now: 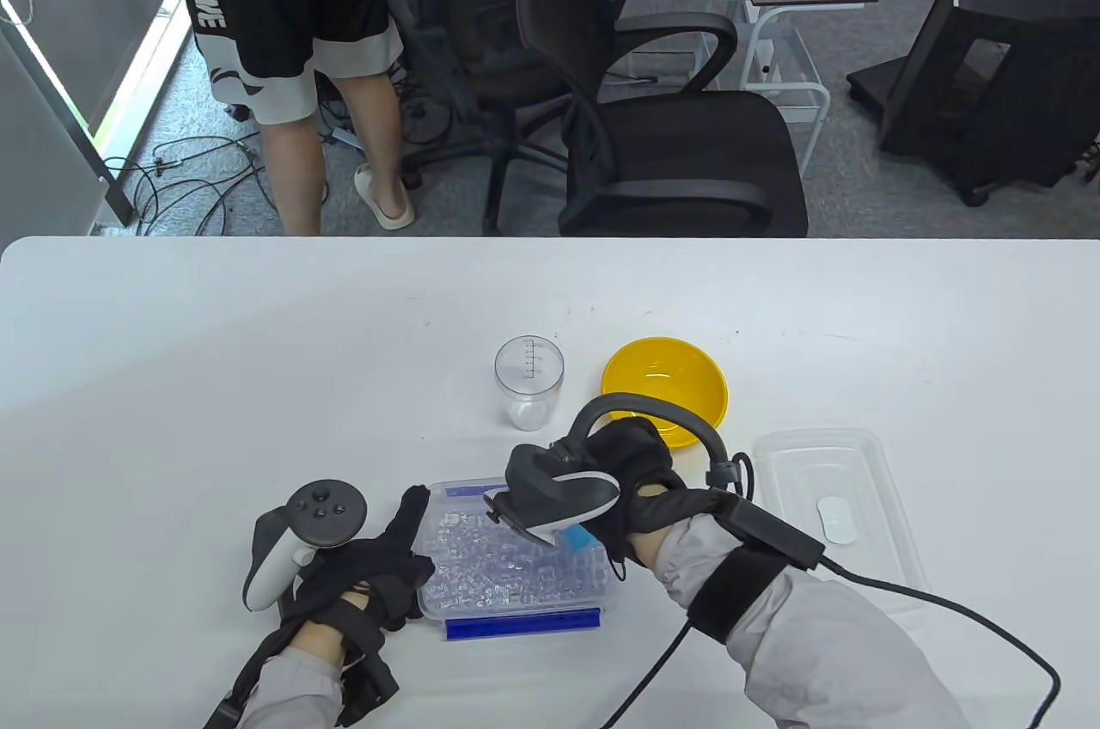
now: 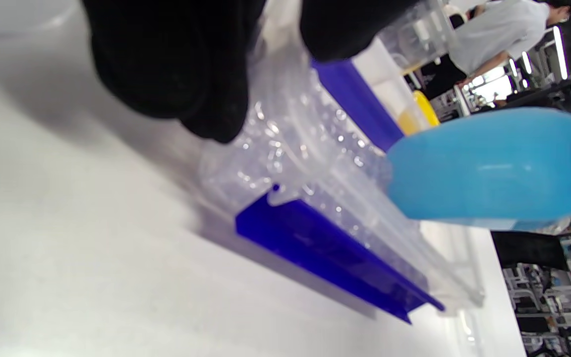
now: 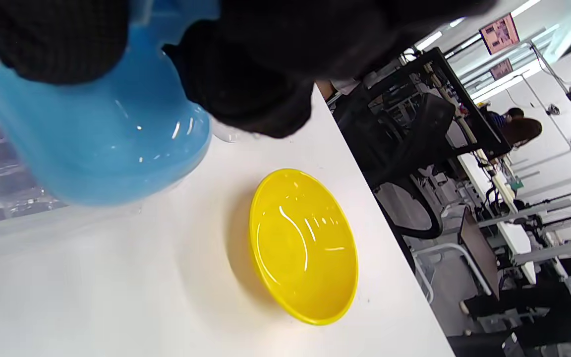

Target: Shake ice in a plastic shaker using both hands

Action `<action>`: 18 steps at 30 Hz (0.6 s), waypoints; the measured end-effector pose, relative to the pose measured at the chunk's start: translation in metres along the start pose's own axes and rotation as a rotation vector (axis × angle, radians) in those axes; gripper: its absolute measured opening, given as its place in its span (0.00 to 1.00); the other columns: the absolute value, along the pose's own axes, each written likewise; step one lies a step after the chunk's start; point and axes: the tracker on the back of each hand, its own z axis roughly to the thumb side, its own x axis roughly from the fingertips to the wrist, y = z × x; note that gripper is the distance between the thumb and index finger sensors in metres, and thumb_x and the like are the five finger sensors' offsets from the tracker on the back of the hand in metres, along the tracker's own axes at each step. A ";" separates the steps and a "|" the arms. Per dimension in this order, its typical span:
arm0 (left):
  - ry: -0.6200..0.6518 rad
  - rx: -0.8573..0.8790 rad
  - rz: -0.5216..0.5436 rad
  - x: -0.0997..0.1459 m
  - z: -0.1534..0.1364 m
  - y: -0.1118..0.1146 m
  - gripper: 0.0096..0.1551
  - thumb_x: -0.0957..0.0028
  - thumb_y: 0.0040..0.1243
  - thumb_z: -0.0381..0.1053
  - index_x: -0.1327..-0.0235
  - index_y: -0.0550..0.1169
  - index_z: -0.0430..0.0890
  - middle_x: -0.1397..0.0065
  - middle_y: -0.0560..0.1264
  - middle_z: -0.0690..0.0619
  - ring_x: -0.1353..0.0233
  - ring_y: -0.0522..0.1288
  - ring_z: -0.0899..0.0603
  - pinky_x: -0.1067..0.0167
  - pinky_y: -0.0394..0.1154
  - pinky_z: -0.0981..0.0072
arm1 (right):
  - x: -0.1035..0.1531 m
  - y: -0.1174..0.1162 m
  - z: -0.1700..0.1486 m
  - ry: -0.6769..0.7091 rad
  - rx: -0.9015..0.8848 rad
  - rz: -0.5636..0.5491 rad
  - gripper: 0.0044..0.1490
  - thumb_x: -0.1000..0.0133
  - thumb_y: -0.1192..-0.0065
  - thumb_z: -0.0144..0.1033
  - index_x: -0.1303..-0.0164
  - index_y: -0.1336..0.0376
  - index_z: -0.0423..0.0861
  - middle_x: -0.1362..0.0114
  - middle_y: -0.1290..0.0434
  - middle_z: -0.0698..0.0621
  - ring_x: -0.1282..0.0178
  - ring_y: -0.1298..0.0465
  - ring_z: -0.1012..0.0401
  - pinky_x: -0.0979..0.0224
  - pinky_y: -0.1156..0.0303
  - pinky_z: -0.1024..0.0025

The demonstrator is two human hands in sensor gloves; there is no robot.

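A clear plastic shaker cup [image 1: 528, 381] stands upright and uncapped on the white table [image 1: 215, 385]. Nearer me is a clear ice box [image 1: 516, 561] with blue clips, full of ice cubes; it also shows in the left wrist view [image 2: 315, 163]. My left hand [image 1: 400, 553] grips the box's left rim, with fingers [image 2: 176, 64] on both sides of the wall. My right hand [image 1: 632, 462] holds a blue scoop [image 1: 574, 540] over the box's right part. The scoop shows close up in the right wrist view [image 3: 102, 144] and in the left wrist view [image 2: 488, 163]. What the scoop holds is hidden.
A yellow bowl [image 1: 666, 389] sits right of the shaker and just beyond my right hand; it looks empty in the right wrist view [image 3: 305, 245]. The box's clear lid [image 1: 834, 505] lies at the right. An office chair [image 1: 653, 119] stands beyond the table's far edge.
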 end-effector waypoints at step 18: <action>0.014 0.015 0.010 0.001 0.002 0.003 0.45 0.35 0.53 0.44 0.14 0.42 0.49 0.32 0.71 0.24 0.52 0.88 0.40 0.57 0.88 0.62 | -0.018 -0.040 -0.028 -0.014 -0.445 0.066 0.36 0.54 0.33 0.58 0.45 0.26 0.45 0.57 0.17 0.45 0.76 0.22 0.61 0.71 0.22 0.65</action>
